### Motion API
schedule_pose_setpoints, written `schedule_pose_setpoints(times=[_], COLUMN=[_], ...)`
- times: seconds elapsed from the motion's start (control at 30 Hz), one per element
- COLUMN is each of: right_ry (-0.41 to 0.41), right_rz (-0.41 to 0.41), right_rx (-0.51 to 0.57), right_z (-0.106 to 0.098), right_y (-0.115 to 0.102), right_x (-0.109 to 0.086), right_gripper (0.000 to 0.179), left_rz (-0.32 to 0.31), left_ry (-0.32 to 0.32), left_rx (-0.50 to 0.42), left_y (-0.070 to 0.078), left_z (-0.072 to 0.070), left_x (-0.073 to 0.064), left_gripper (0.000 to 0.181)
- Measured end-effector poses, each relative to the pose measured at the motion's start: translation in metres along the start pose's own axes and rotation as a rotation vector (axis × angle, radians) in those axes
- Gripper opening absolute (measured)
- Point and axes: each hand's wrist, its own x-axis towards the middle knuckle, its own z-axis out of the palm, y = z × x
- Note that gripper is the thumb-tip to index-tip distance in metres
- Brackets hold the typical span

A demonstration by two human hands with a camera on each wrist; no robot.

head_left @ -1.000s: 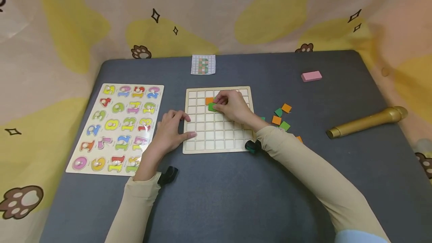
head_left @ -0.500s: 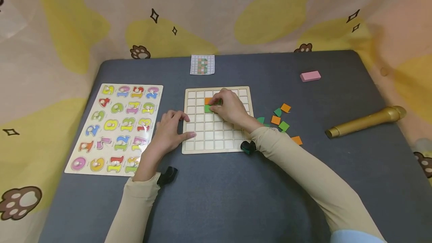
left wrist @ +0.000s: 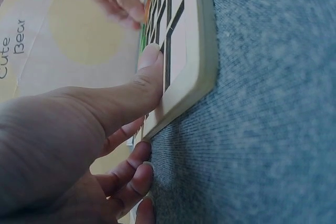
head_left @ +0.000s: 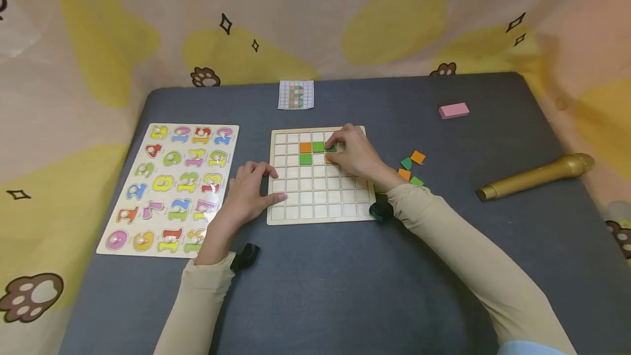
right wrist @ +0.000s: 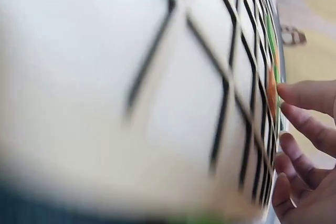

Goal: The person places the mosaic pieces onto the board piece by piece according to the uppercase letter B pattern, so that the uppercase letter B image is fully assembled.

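Note:
A wooden grid board (head_left: pixel 320 212) with white squares lies mid-table. On its left edge rests my left hand (head_left: pixel 245 193), thumb (left wrist: pixel 150 59) pressing the top face and fingers spread along the side. My right hand (head_left: pixel 356 152) is over the upper part of the board, thumb and forefinger pinching a dark green tile (head_left: pixel 331 148) in the grid. Left of that sit a green square tile (head_left: pixel 317 147) and an orange square tile (head_left: pixel 305 148), with another green tile (head_left: pixel 305 159) below the orange one. A further orange tile (head_left: pixel 329 161) is partly hidden under the right hand.
Loose orange and green tiles (head_left: pixel 418 157) lie right of the board. A number puzzle (head_left: pixel 110 218) stands left, a small pattern card (head_left: pixel 296 95) behind. A pink block (head_left: pixel 454 111) and a gold microphone-shaped object (head_left: pixel 537 178) are at right.
The lower green square, earlier under my right fingers, now lies flat in its cell. My right hand has moved right to the dark green tile. The left hand stays put.

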Motion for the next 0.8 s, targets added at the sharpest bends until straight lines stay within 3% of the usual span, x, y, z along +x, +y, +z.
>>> schedule_pose_setpoints(times=[0.37,0.57,0.8], right_ry=[-0.056,-0.154,-0.196], right_rz=[0.106,0.193,0.261], right_rx=[-0.036,-0.11,-0.151], right_z=[-0.072,-0.12,-0.14], right_y=[0.064,0.087,0.105], right_x=[-0.027,-0.046,-0.058], right_gripper=[0.024,0.036,0.035], left_rz=[-0.009,-0.011,-0.014], left_ry=[-0.007,-0.012,-0.019], left_rx=[-0.004,-0.001,0.002], left_y=[0.001,0.002,0.003], left_z=[0.0,0.0,-0.001], left_x=[0.0,0.001,0.001], left_gripper=[0.052,0.051,0.051])
